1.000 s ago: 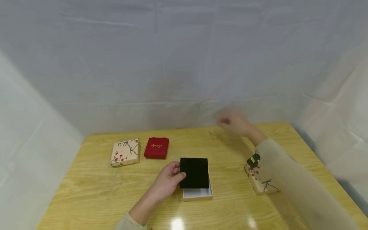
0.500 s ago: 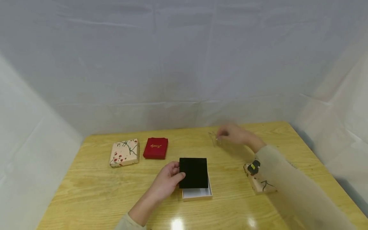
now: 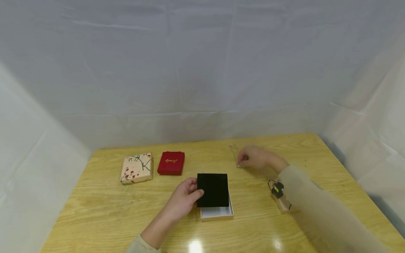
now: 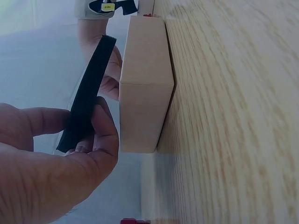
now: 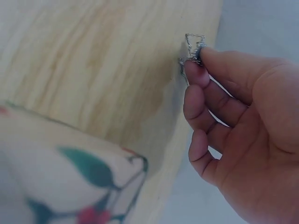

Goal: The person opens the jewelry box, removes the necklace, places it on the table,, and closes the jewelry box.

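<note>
My left hand pinches a square black velvety pad by its left edge. In the left wrist view the pad is tilted, between thumb and fingers. Under it stands an open shallow box with a white inside, partly covered from above by the pad. Toward the back of the table my right hand pinches one end of a thin silver necklace, whose chain stretches away to the back left. The right wrist view has the chain bunched at thumb and forefinger.
A cream floral box and a red box with gold lettering sit at the left on the wooden table. Another floral piece lies under my right forearm, largely hidden in the head view. White sheeting hangs behind.
My right hand has come down from above the back of the table and moved nearer, now holding the necklace with its chain drawn out. My left hand and the pad stay put.
</note>
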### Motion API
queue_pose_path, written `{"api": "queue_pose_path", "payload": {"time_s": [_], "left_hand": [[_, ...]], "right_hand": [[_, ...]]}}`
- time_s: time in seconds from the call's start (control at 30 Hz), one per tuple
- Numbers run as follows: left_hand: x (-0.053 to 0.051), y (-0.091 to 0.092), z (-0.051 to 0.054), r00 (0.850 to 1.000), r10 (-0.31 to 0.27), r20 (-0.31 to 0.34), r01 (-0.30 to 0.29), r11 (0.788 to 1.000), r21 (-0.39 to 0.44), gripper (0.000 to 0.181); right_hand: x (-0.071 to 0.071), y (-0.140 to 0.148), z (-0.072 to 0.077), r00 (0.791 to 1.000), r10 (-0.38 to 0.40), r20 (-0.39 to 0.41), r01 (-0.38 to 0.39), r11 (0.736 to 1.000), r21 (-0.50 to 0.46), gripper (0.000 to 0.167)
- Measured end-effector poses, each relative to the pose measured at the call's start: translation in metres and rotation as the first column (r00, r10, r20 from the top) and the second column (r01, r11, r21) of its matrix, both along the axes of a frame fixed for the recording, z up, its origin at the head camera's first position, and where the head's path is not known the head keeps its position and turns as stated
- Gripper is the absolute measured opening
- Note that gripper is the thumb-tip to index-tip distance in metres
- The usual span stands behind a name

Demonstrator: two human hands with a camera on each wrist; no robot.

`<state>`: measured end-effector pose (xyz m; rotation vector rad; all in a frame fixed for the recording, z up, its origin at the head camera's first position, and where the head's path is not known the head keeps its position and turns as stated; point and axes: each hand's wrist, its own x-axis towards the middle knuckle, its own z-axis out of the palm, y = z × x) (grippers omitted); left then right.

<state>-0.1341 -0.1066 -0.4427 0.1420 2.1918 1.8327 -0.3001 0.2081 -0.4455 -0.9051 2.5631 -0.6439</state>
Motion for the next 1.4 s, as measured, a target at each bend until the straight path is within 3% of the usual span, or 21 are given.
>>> {"api": "queue_pose_path", "payload": {"time_s": [0.97, 1.17, 1.4], "left_hand": [[-0.005, -0.002, -0.005, 1.0, 0.005, 0.003, -0.005, 1.0, -0.002, 0.046], [-0.003, -0.003, -0.004, 1.0, -0.001, -0.009, 0.001, 1.0, 0.0, 0.044], [-0.002, -0.005, -0.002, 1.0, -0.017, -0.002, 0.017, 1.0, 0.013, 0.038]], "right_hand": [[0.006, -0.001, -0.005, 0.999, -0.031, 0.024, 0.031, 0.999, 0.023, 0.009], [0.014, -0.003, 0.001, 0.999, -0.044, -0.019, 0.044, 0.999, -0.003, 0.007], [0.035, -0.01, 0.018, 0.996, -0.048, -0.071, 0.04, 0.992, -0.12, 0.011]]}}
